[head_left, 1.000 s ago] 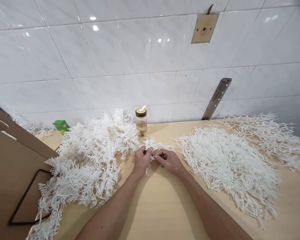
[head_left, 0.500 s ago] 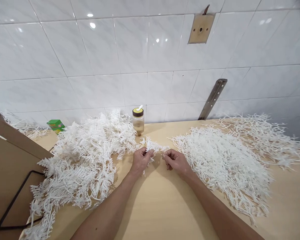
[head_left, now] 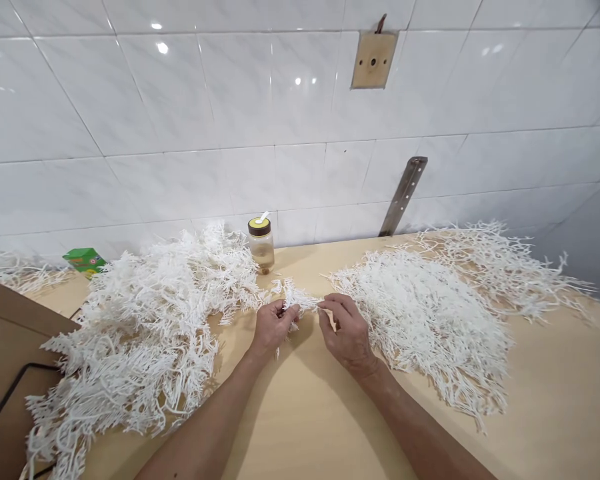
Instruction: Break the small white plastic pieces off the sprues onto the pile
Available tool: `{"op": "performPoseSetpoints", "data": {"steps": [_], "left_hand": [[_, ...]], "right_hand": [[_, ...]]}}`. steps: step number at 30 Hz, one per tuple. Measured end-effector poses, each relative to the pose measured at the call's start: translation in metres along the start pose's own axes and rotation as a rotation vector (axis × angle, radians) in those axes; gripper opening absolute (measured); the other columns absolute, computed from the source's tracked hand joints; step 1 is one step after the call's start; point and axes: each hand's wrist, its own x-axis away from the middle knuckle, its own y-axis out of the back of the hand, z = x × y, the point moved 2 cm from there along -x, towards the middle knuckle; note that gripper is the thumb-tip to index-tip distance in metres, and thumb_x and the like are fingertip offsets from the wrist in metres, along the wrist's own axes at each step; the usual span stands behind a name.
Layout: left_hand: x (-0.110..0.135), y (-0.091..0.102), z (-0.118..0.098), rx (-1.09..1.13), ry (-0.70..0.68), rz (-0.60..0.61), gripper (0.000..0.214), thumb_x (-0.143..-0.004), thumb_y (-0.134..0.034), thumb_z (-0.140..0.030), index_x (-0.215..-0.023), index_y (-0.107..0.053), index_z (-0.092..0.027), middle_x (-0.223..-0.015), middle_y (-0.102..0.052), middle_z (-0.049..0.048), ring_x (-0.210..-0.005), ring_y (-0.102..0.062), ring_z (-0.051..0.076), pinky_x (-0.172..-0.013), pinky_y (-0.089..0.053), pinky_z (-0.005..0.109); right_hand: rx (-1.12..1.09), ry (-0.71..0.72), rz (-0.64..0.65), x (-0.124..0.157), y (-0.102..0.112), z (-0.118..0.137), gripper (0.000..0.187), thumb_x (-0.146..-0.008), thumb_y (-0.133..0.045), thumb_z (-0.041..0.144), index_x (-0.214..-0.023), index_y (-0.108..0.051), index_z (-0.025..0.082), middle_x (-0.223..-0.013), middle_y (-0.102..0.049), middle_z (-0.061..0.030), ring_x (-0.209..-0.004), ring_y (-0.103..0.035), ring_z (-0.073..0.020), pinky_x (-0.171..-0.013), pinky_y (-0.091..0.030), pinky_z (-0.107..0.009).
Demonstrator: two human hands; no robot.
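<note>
My left hand (head_left: 273,327) is closed, with thumb and fingers pinching a white branching plastic-looking sprig (head_left: 293,297). The sprig lies across the fingertips and points right. My right hand (head_left: 349,331) has its thumb and forefinger close together at the sprig's right end, with a gap showing behind the fingertips; the exact grip is too small to see clearly. Left of my hands is a large tangled heap of white feathery sprigs (head_left: 150,327). A flatter pile of similar white sprigs (head_left: 430,320) lies just right of my right hand.
A clear jar with a dark-rimmed yellow lid (head_left: 261,250) stands behind my left hand. More loose white strands (head_left: 495,267) lie at the back right. A green box (head_left: 84,260) and a brown cardboard box (head_left: 15,327) are at left. A metal bracket (head_left: 404,197) leans against the tiled wall.
My right hand has turned and raised its knuckles, its fingers stretching to the sprig's right end. My left hand keeps its pinch. The whole view has shifted so that things appear farther left.
</note>
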Motion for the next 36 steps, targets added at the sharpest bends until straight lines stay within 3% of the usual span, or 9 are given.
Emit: {"op": "performPoseSetpoints", "data": {"steps": [6,11,20,28,32,36], "left_hand": [[0.0,-0.002,0.0,-0.004,0.008,0.026,0.035,-0.079,-0.065,-0.044,-0.059,-0.06,-0.015,-0.054,-0.061,0.0004,-0.05,-0.052,0.011,-0.049,-0.037,0.021],[0.001,-0.002,0.0,0.03,0.03,0.043,0.035,-0.079,-0.065,-0.045,-0.06,-0.063,-0.015,-0.056,-0.064,0.0024,-0.051,-0.055,0.013,-0.05,-0.04,0.023],[0.002,-0.004,0.0,0.008,0.045,0.026,0.034,-0.078,-0.064,-0.043,-0.059,-0.064,-0.015,-0.055,-0.062,0.002,-0.05,-0.052,0.012,-0.049,-0.039,0.022],[0.0,-0.002,-0.001,-0.016,0.0,-0.145,0.033,-0.08,-0.061,-0.042,-0.06,-0.054,-0.017,-0.055,-0.055,-0.0021,-0.053,-0.047,0.01,-0.052,-0.036,0.022],[0.0,-0.001,-0.004,0.002,-0.006,-0.078,0.036,-0.08,-0.061,-0.047,-0.06,-0.058,-0.017,-0.053,-0.052,-0.0024,-0.051,-0.044,0.01,-0.051,-0.034,0.022],[0.001,0.002,-0.009,-0.007,-0.01,-0.033,0.035,-0.079,-0.062,-0.045,-0.058,-0.058,-0.016,-0.051,-0.05,-0.0027,-0.05,-0.042,0.01,-0.051,-0.032,0.022]], "right_hand": [[-0.015,0.079,0.094,0.001,-0.017,0.007,0.015,-0.091,-0.057,0.017,-0.102,-0.066,0.02,-0.1,-0.059,-0.009,-0.08,-0.063,-0.016,-0.075,-0.056,-0.031],[-0.014,0.08,0.096,0.001,-0.019,0.001,0.01,-0.092,-0.057,0.018,-0.093,-0.067,0.02,-0.1,-0.058,-0.0085,-0.076,-0.063,-0.015,-0.071,-0.056,-0.03],[-0.044,0.073,0.136,0.003,-0.022,0.0,0.01,-0.093,-0.053,0.017,-0.094,-0.063,0.02,-0.103,-0.058,-0.0097,-0.089,-0.063,-0.0181,-0.078,-0.055,-0.032],[-0.018,0.115,0.261,0.009,-0.028,0.016,0.017,-0.09,-0.047,0.011,-0.085,-0.062,0.02,-0.111,-0.058,-0.0124,-0.102,-0.058,-0.0235,-0.082,-0.053,-0.038],[-0.053,0.033,0.171,0.01,-0.023,0.01,0.01,-0.09,-0.052,0.015,-0.087,-0.06,0.019,-0.108,-0.058,-0.0119,-0.098,-0.059,-0.0214,-0.082,-0.052,-0.036],[0.025,-0.117,0.009,0.004,-0.009,-0.008,0.007,-0.09,-0.054,0.02,-0.084,-0.058,0.02,-0.081,-0.057,-0.0032,-0.064,-0.053,-0.0138,-0.063,-0.048,-0.028]]}}
